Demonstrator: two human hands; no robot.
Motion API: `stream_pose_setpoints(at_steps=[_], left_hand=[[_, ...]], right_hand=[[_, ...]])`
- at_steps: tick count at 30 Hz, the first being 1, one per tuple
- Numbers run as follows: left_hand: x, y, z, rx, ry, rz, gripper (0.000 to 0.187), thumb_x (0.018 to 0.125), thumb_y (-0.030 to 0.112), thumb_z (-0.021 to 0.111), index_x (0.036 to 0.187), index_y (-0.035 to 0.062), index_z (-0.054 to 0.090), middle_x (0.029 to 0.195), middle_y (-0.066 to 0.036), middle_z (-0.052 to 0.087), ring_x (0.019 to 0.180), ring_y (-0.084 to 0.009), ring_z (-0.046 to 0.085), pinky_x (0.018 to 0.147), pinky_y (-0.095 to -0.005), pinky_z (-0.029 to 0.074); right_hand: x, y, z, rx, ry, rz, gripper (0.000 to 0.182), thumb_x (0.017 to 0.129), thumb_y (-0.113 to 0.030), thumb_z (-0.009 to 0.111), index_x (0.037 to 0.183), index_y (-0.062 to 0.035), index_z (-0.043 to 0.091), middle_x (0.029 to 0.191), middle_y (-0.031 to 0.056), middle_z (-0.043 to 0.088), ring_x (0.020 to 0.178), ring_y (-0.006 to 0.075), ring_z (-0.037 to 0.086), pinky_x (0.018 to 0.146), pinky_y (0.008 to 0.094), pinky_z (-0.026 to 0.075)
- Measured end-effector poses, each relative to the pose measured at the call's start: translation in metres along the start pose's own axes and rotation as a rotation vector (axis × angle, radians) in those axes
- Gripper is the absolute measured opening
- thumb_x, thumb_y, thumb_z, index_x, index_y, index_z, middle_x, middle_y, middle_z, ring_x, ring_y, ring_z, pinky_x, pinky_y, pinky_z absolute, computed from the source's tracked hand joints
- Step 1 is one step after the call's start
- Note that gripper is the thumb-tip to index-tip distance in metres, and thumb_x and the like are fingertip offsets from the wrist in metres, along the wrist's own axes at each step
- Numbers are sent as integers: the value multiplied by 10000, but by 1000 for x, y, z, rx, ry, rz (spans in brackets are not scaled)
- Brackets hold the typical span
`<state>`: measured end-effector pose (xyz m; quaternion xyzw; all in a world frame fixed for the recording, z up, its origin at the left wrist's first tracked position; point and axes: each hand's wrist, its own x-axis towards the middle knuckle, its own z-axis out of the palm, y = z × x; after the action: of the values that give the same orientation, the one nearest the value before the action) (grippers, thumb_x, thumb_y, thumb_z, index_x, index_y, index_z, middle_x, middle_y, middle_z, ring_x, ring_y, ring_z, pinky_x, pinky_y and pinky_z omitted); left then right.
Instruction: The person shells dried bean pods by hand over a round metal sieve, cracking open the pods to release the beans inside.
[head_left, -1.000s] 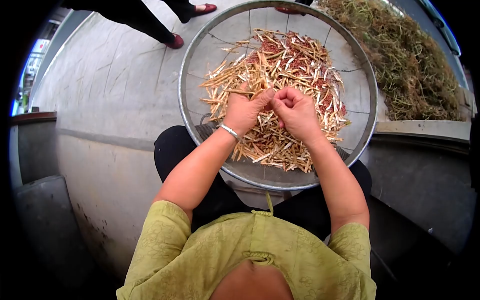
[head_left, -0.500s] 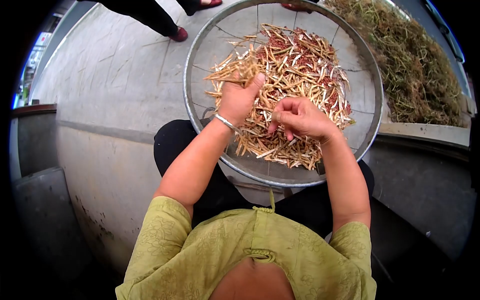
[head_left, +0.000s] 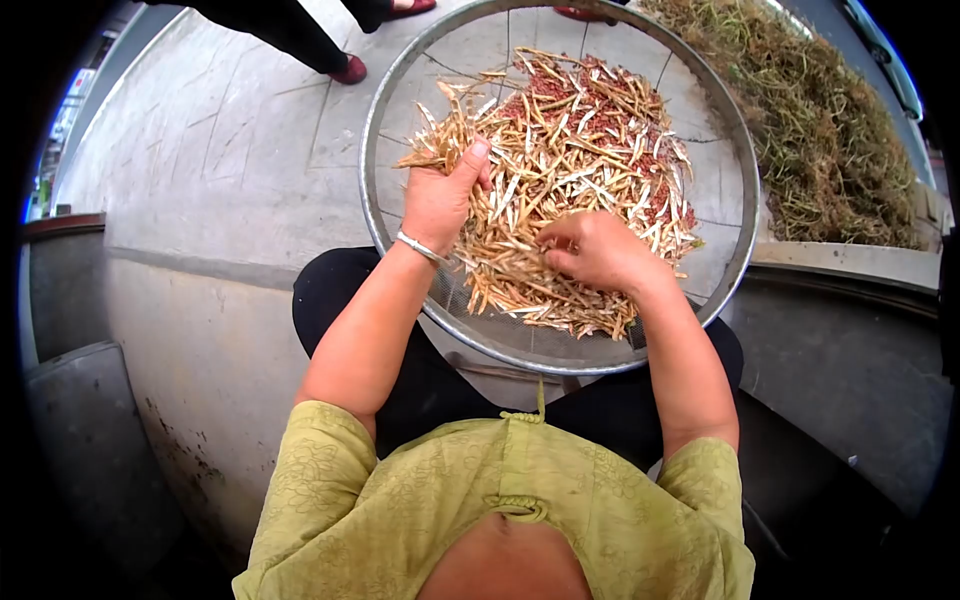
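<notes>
A large round sieve [head_left: 372, 150] with a metal rim rests over my lap. Dry, tan bean pods [head_left: 560, 165] are heaped in it, and small red beans [head_left: 575, 100] show among them toward the far side. At the heap's left edge my left hand [head_left: 440, 200], with a silver bangle at the wrist, is closed around a bunch of dry pods [head_left: 440, 140]. My right hand [head_left: 598, 250] is lowered to the near middle of the heap. Its fingers are curled in against the pods, and whatever lies between the fingertips is too small to make out.
Beyond the sieve, a person's dark-trousered leg [head_left: 290, 35] and red shoe [head_left: 350, 70] are on the pale paved floor [head_left: 220, 140]. A big pile of dried plants [head_left: 820, 130] lies at the right, behind a low ledge [head_left: 850, 262]. A grey slab [head_left: 85, 400] stands at the left.
My left hand has moved left with its bunch of pods, toward the sieve's left side. My right hand has dropped slightly, its fingers now down among the pods.
</notes>
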<state>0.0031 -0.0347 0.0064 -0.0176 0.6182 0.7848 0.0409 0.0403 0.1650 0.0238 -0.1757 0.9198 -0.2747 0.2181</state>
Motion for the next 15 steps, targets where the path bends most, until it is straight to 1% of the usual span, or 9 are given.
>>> stream_pose_setpoints(at_steps=[1,2,3,5,9,11,12,13,15], left_hand=[[1,-1,-1,-9,1,4,128,880,173,558,883,45,552,644,-1,507,571,-90,475,533,-225,404],[3,-5,-2,-10,-27,23,127,884,175,555,867,49,551,637,5,502,568,-85,467,528,-221,387],[3,-8,-2,-11,-53,40,130,887,177,551,852,52,549,629,11,497,564,-80,458,523,-217,371],[1,-7,2,-44,-43,12,136,887,179,552,844,50,544,619,20,483,554,-75,439,524,-214,355],[1,-5,4,-44,-30,24,143,879,186,566,850,48,544,616,25,475,552,-70,431,519,-213,361],[0,0,3,-16,-12,1,140,872,182,576,864,46,547,624,23,484,555,-71,439,516,-214,371],[0,-1,2,-44,13,-16,139,862,175,589,894,42,565,631,24,492,558,-68,447,516,-211,379],[0,1,1,-50,14,-10,139,862,175,589,894,42,565,631,24,492,558,-68,447,516,-211,379],[-1,3,1,-39,-27,-18,148,854,160,593,931,33,587,635,27,497,560,-64,452,513,-206,380]], right_hand=[[1,0,-4,42,74,-38,160,788,-202,603,887,-89,659,777,141,649,730,247,634,691,352,506],[7,3,-8,49,210,14,135,777,-163,595,865,-97,674,753,137,653,714,252,634,680,357,508],[16,14,-7,-56,337,15,162,777,-129,572,909,-112,663,765,137,643,739,276,630,675,379,508],[34,25,-7,-201,458,6,210,773,-85,548,956,-123,646,842,139,619,764,301,621,664,400,505],[66,40,3,-306,411,-88,237,775,-64,532,982,-126,630,921,143,582,776,316,611,656,411,502],[75,40,3,-422,342,27,220,774,-75,543,972,-118,629,981,143,567,783,313,608,663,407,503],[73,40,1,-359,434,-16,151,773,-100,581,914,-96,634,923,142,598,763,296,611,665,386,503],[71,39,0,-366,435,-19,151,773,-100,581,914,-96,634,923,142,598,763,296,611,665,386,503],[62,35,-5,164,526,44,107,764,-130,632,854,-72,637,790,112,626,682,240,610,635,356,501]])
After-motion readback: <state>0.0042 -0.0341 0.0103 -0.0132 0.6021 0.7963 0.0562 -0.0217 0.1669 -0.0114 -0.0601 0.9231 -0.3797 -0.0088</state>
